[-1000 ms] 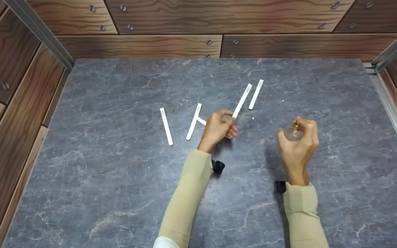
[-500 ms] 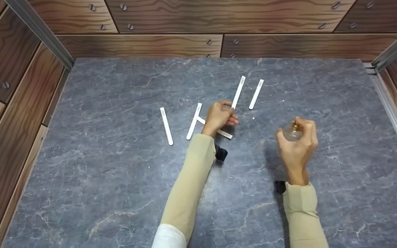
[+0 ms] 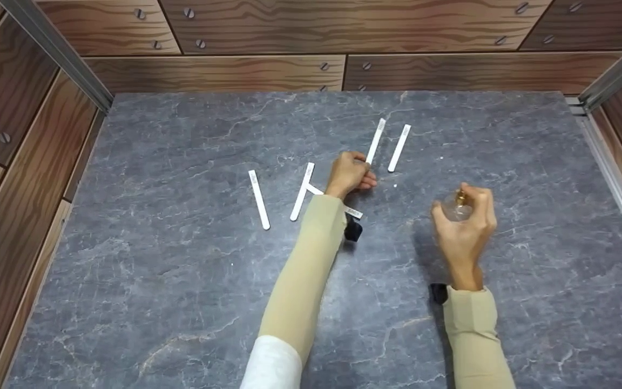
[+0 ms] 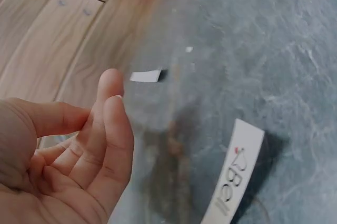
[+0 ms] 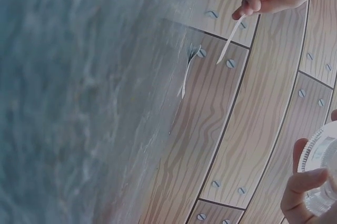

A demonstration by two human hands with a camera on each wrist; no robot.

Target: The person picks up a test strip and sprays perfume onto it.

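Observation:
In the head view my left hand [image 3: 350,174] pinches the near end of a white perfume test strip [image 3: 376,141] between thumb and fingers. The strip's printed end points away, toward the back of the table. The right wrist view shows the same strip [image 5: 230,40] hanging from the fingertips. My right hand [image 3: 468,219] grips a small clear glass perfume bottle [image 3: 457,212], with the fingertips at its gold top [image 3: 461,196]. The bottle's ribbed clear glass [image 5: 316,153] shows at the edge of the right wrist view.
Another test strip [image 3: 399,148] lies just right of the held one. To the left lie a lone strip [image 3: 259,200] and a slanted strip [image 3: 301,192], which meets a crosswise strip [image 3: 353,212] partly under my left arm. Wood-patterned walls [image 3: 214,73] border the grey marbled table [image 3: 154,281].
My left hand has moved away toward the back of the table with its test strip, which now stands steeper and further from the crosswise strip. My right hand with the bottle stays put.

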